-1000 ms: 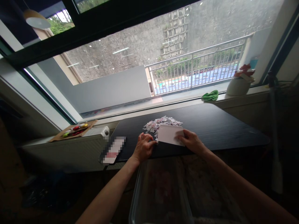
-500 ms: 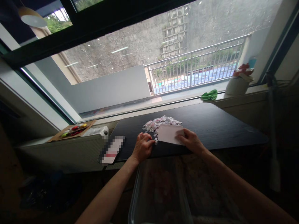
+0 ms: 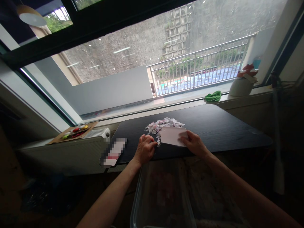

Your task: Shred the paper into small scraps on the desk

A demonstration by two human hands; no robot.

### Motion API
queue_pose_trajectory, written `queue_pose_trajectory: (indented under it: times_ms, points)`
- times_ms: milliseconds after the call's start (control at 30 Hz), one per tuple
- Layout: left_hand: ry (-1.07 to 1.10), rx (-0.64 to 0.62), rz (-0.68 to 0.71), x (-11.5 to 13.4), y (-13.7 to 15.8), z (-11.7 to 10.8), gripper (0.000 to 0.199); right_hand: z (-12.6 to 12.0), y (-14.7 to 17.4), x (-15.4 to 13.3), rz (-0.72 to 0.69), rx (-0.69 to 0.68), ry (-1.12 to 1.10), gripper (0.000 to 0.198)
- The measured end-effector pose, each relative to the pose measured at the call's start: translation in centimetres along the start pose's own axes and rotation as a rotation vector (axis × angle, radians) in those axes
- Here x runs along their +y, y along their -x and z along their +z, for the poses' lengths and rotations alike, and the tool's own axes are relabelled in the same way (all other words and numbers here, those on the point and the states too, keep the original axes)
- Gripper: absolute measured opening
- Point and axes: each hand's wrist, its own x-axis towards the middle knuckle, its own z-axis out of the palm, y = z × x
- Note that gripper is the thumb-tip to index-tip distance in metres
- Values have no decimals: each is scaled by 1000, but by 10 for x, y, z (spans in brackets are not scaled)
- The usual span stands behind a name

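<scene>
Gripping white card (image 3: 173, 136) in right fingers (image 3: 190, 136) this side of paper pile (image 3: 163, 123); curling left fingers (image 3: 152, 144) near scraps (image 3: 158, 142) there, cannot tell whether pinching.

Paper scraps (image 3: 163, 124) lie on the table (image 3: 225, 129), behind the card (image 3: 174, 136); a tub (image 3: 135, 202) stands before the table.

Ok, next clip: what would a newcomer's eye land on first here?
Probably the pile of small pale pieces on the dark table, with the right hand holding a flat pale card at its near side. Next, likely the big bright window beyond the table, and the green cloth on the sill to the right.
</scene>
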Motion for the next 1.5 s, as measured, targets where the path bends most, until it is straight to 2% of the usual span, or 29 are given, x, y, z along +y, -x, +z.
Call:
queue_pose_trajectory:
  times_ms: [133,333,467,600,700,867,1033,1267,1500]
  points:
    - [7,6,-11,1,0,-1,29,-2,2,2,-3,79,39,18]
    - [-6,5,-19,0,1,1,27,6,-3,-12,-90,-105,-29,17]
    - [-7,11,-17,0,1,2,27,5,-6,-29,-168,-108,127,16]
    - [-6,4,-35,2,0,2,26,-6,-6,-38,-183,-29,342,17]
    - [-2,-5,-43,3,0,1,27,-9,-6,-43,-210,-11,372,17]
    - [3,2,-38,4,0,1,28,-5,-10,-47,-200,-52,427,18]
    - [-8,-35,-18,3,-1,1,28,-12,-9,-49,-188,25,516,12]
    - [15,-81,21,0,-1,4,36,-10,-11,-51,-153,-36,453,13]
    - [19,-96,30,1,-3,3,34,-23,-11,-43,-110,58,527,10]
